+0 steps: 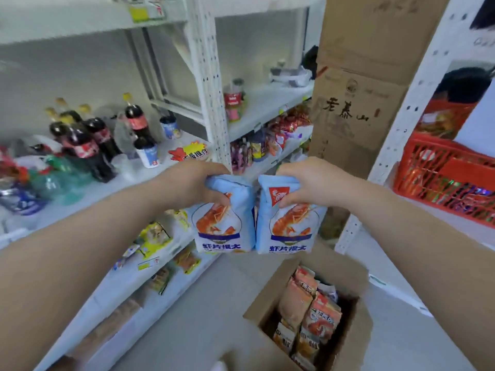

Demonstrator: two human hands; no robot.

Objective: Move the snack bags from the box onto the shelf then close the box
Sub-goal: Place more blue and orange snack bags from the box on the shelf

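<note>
Item 1. Left snack bag (223, 223): light blue, printed with a prawn. It is held in the air by its top edge, hanging upright in front of the shelf (120, 183) and above the floor (201, 317). The left hand (192, 183) grips it, with the fingers curled over the crumpled top.

Item 2. Right snack bag (290, 228): same print, also upright and in the air. It hangs just beside the first, and their inner edges appear to touch. The right hand (308, 183) grips its top, fingers curled round it and the thumb on the front face.

Item 3. Box (267, 295): brown cardboard, on the floor below and slightly right of the held bags, with its flaps open. The orange packs (310, 311) inside stand on end, packed close together.

Item 4. Shelf: white metal with perforated uprights. The level to the left of the hands carries cola bottles (88, 140) and paper cups (148, 155). The lower levels hold assorted snack packets, too blurred to identify.

Item 5. A tall carton (359, 89) stands behind the right hand. A red basket (442, 178) sits on the racking to the right.
</note>
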